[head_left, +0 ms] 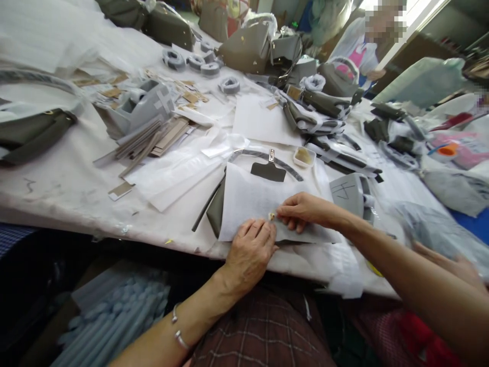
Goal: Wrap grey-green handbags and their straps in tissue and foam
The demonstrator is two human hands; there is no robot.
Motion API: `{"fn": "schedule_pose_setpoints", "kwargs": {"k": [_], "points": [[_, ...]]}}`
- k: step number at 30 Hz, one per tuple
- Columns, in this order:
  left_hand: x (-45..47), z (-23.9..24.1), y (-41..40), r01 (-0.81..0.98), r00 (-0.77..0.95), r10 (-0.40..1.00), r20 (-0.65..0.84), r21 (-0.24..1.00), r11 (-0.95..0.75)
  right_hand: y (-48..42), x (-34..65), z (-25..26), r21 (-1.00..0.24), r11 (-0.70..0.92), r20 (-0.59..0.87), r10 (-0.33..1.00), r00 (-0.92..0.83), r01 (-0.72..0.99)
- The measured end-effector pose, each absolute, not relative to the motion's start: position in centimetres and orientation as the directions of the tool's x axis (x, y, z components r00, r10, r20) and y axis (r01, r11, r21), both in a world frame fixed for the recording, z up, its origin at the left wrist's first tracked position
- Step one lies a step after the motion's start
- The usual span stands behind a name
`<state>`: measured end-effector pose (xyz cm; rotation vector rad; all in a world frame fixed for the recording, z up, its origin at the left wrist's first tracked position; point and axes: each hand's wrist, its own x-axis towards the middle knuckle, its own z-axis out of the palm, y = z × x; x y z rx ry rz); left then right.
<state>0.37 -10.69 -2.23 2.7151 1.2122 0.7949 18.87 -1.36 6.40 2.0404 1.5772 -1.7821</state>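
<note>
Curling our right grip (300,210) beside a small gold piece (271,216), we honestly can't tell if it's clamped; our left grip (252,242) lies flat, probably steadying the white sheet (244,196) over the olive bag (216,211), near the surface (76,196) edge.

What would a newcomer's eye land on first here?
Probably the left hand and right hand, close together over a white sheet near the table's front edge. Next, perhaps the dark tag with its metal clip by the sheet's far edge, and the cardboard strips farther left.
</note>
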Motion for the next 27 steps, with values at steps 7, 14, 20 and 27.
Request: {"fn": "schedule_pose_setpoints", "kwargs": {"k": [7, 14, 20, 27], "points": [[0.3, -2.6, -10.6, 0.658, 0.531, 0.715, 0.454, 0.310, -0.686, 0.0, 17.0, 7.1, -0.419, -0.517, -0.849, 0.515, -0.120, 0.746], [0.3, -2.1, -10.7, 0.666, 0.521, 0.750, 0.407, 0.355, -0.656, 0.3, 17.0, 7.4, -0.446, -0.556, -0.863, 0.476, -0.170, 0.701], [0.4, -2.7, -10.7, 0.676, 0.506, 0.742, 0.440, 0.332, -0.658, -0.5, 18.6, 5.9, -0.592, -0.437, -0.735, 0.636, -0.233, 0.677], [0.3, -2.4, -10.8, 0.680, 0.523, 0.742, 0.420, 0.319, -0.660, -1.8, 19.4, 5.0, -0.647, -0.298, -0.615, 0.749, -0.249, 0.702]]}}
